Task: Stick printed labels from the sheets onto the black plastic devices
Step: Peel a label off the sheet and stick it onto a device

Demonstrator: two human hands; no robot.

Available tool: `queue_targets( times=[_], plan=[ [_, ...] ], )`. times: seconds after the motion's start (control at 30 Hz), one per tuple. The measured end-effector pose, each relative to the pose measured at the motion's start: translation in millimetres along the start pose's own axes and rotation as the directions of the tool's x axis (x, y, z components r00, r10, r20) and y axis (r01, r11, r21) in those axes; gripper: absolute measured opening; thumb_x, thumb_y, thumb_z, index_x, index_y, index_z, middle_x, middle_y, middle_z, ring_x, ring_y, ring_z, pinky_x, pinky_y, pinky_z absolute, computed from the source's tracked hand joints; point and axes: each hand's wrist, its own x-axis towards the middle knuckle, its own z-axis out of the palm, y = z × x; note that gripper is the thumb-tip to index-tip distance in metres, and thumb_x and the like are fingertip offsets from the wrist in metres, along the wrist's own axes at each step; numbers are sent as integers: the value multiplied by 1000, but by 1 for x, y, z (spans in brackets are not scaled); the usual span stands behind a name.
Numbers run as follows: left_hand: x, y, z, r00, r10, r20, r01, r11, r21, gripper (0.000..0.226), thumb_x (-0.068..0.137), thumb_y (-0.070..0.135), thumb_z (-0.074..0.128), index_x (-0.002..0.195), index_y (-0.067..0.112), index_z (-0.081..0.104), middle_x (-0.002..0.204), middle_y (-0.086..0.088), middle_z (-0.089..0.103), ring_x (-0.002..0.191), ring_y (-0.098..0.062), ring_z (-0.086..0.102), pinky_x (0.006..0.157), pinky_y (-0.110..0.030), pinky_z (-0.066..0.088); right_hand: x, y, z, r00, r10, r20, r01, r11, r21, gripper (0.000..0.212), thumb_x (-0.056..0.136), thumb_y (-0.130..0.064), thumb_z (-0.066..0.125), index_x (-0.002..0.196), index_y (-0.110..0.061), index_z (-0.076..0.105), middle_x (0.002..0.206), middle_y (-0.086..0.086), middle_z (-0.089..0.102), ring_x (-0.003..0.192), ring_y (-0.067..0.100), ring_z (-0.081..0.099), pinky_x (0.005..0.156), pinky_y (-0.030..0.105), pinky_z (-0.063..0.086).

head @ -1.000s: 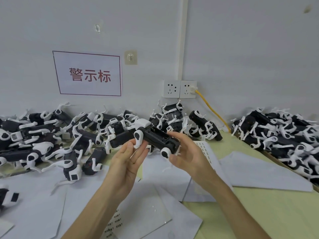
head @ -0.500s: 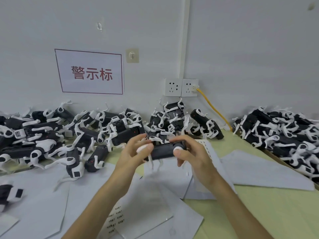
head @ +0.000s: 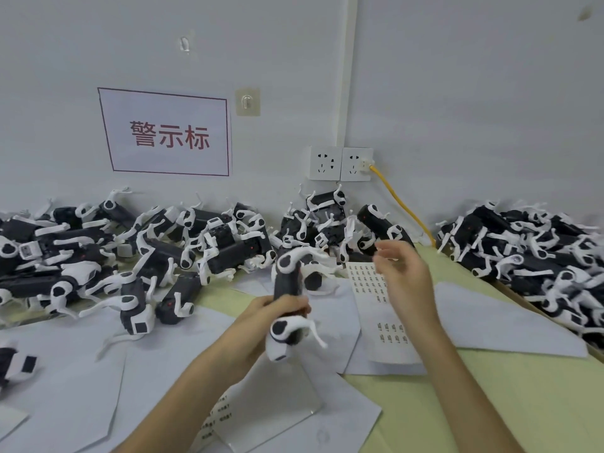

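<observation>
My left hand (head: pixel 273 317) grips a black plastic device (head: pixel 287 286) with white legs, held nearly upright above the table. My right hand (head: pixel 403 279) hovers apart from it to the right, fingers loosely spread and blurred, holding nothing that I can make out. Beneath the right hand lies a label sheet (head: pixel 380 308) with rows of small printed labels. A second label sheet (head: pixel 219 416) shows under my left forearm.
A heap of black-and-white devices (head: pixel 130 253) lies along the wall at left and centre. A second device pile (head: pixel 536 256) fills a box at right. Spent white backing sheets (head: pixel 510 325) cover the green table. A yellow cable (head: pixel 402 201) runs down from the wall socket.
Both hands held the device level before. The right hand has let go and moved right over the label sheet; the left hand has turned the device upright.
</observation>
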Motion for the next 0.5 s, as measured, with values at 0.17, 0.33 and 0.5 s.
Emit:
queue_targets(
  times=[0.17,0.33,0.5],
  plan=[
    [0,1,-2,996,-44,74,64,950,-305,37,84,35,62,61,7,69,88,-16,69,107,-32,61,94,-40,38,14,19,-30,983,11,-184,-64,957,-283,16,93,-16,62,103,-27,68,106,-4,65,94,19,62,75,27,42],
    [-2,-12,4,989,-79,124,120,917,-379,42,82,42,70,85,0,65,100,-21,63,107,-39,66,102,-45,43,15,29,-39,948,315,-32,-285,804,-523,25,96,-29,59,120,-26,59,111,-2,62,98,23,62,86,39,48],
    [-10,-13,18,981,-81,179,134,941,-310,52,69,50,84,98,8,75,96,-16,72,86,-26,72,67,-30,58,13,24,-30,969,244,42,-217,918,-331,20,96,-12,58,110,-25,64,104,-9,64,88,12,65,73,36,55]
  ],
)
